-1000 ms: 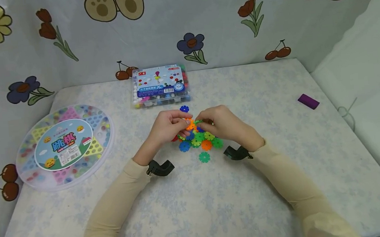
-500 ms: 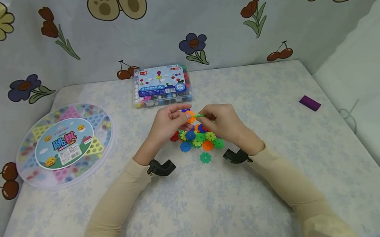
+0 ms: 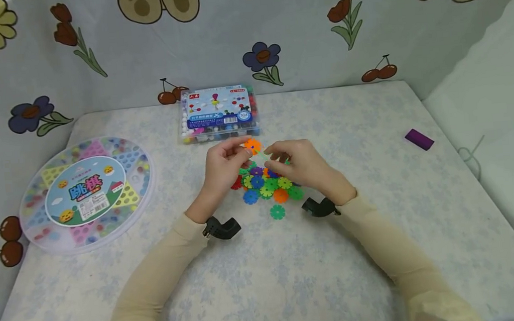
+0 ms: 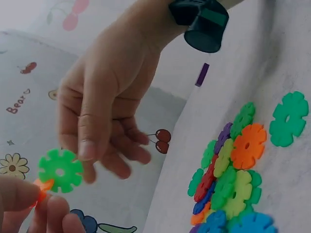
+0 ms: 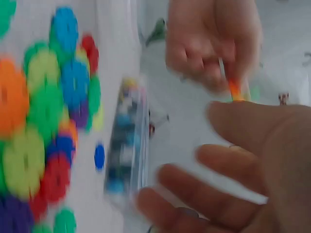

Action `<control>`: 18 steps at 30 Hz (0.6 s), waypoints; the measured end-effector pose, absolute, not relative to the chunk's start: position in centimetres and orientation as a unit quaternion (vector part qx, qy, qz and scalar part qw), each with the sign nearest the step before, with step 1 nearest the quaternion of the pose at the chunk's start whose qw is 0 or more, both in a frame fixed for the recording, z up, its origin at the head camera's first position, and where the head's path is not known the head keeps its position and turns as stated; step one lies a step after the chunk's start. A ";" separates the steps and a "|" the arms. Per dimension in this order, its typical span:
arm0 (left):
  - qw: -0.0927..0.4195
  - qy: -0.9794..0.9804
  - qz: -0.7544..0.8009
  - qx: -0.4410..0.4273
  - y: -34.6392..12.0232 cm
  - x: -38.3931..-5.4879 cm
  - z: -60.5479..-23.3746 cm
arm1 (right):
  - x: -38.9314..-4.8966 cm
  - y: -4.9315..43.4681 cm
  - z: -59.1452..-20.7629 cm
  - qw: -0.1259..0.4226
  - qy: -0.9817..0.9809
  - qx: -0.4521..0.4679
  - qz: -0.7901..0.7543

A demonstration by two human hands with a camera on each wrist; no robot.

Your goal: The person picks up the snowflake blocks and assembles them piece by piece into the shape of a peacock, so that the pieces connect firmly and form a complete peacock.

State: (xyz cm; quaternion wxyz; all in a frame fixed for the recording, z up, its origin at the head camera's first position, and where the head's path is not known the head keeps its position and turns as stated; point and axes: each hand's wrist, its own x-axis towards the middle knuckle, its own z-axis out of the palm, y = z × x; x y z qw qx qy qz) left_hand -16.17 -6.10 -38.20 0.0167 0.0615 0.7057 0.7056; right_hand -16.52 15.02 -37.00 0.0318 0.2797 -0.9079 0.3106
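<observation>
My left hand (image 3: 222, 169) pinches an orange notched plastic snowflake disc (image 3: 252, 146) between thumb and fingers, above the table. A green notched disc (image 4: 69, 166) is joined edge to edge with it, at an angle. My right hand (image 3: 305, 166) is just to the right, fingers loosely bent and spread, holding nothing. In the left wrist view its thumb and index finger are close beside the green disc; whether they touch it I cannot tell. Under both hands lies a pile of coloured snowflake discs (image 3: 270, 184). A loose green disc (image 3: 277, 212) lies in front of the pile.
A clear case of molecular model parts (image 3: 219, 114) lies at the back of the table. To the left is a large round Chinese checkers set (image 3: 86, 194). A small purple object (image 3: 419, 139) is on the far right. Patterned cloth (image 3: 301, 36) hangs behind the table.
The left hand has risen slightly with the orange and green discs. The right hand, which was pinching the green disc, has let go and drawn a little to the right.
</observation>
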 end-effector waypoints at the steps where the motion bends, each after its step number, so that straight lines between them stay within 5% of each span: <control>1: 0.013 0.694 0.718 0.049 -6.2 -16.3 -38.2 | -16.9 15.5 -36.8 -0.007 -0.922 0.254 0.293; 5: 0.023 0.639 0.769 -0.003 -6.7 -16.6 -37.8 | -18.4 17.0 -37.4 -0.136 -0.948 0.181 0.224; 8: 0.045 0.615 0.787 -0.020 -6.7 -16.5 -37.5 | -19.0 17.0 -38.5 -0.184 -0.944 0.176 0.212; 18: 0.067 0.576 0.815 -0.001 -6.1 -16.2 -37.2 | -19.1 16.5 -39.8 -0.173 -0.943 0.183 0.217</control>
